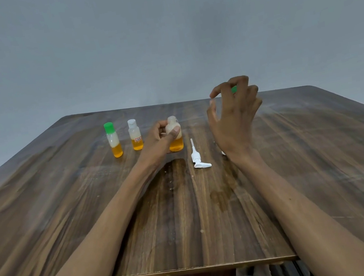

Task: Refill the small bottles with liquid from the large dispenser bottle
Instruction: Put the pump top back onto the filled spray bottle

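My left hand grips an uncapped small bottle with orange liquid in its lower part, standing on the wooden table. My right hand is raised to its right, fingers curled, pinching a green cap that barely shows between them. Two capped small bottles stand to the left: a green-capped one and a white-capped one, both holding orange liquid at the bottom. A white pump dispenser head with its tube lies on the table between my hands. The large dispenser bottle is mostly hidden behind my right hand.
A wet stain spreads over the table's middle, in front of the pump head. A small white sliver peeks out beside my right wrist. The table's near edge runs below my forearms; a grey wall rises behind.
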